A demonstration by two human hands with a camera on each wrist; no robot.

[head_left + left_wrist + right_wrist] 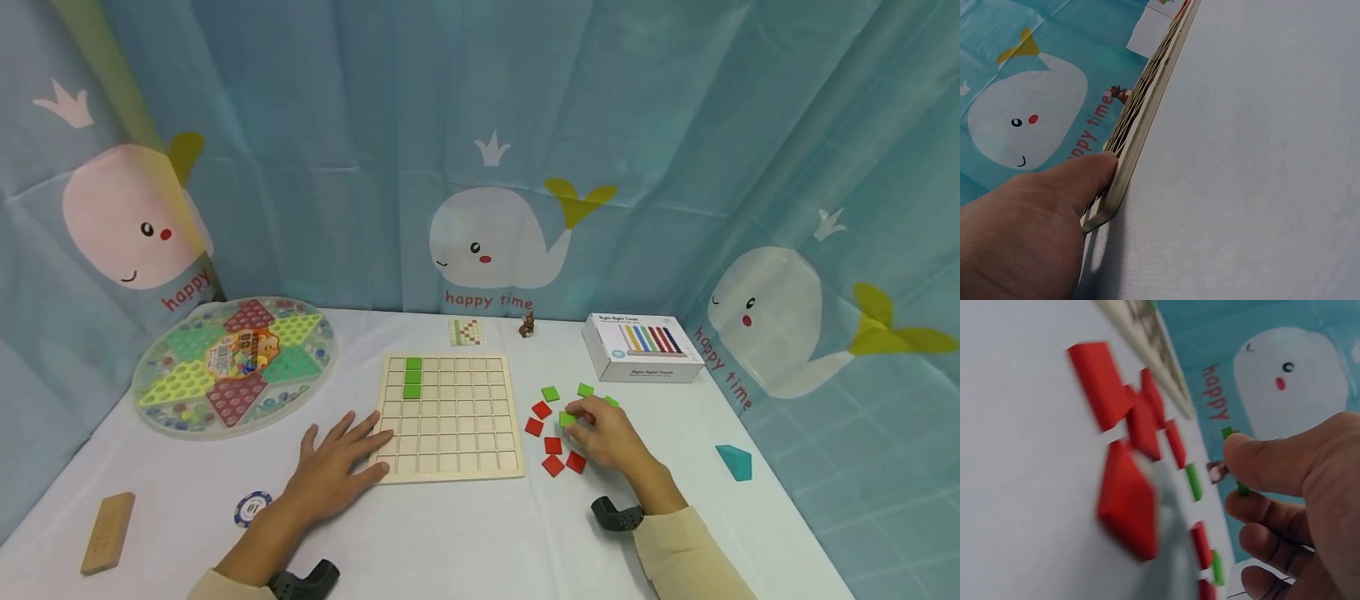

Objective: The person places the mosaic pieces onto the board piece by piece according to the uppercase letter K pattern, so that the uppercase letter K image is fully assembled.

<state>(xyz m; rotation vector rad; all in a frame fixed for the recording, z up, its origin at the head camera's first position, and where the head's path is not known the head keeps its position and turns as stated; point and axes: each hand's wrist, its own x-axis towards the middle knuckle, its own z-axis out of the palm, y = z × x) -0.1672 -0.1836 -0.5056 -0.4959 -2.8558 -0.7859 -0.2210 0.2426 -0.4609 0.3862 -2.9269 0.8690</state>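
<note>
green square tile (pixel 566 420): pinched, right of board | gridded wooden board (pixel 459 423): flat, three green tiles (pixel 412 377) inset

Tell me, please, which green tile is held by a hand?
The green tile nearest the person, pinched in the right hand. The other green tiles lie on the white table or sit in the wooden board.

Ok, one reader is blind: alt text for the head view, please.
A right hand pinches a green tile among loose red tiles and green ones, while the left hand touches the left side of a wooden grid holding three green tiles. A star board lies left, a box right.
</note>
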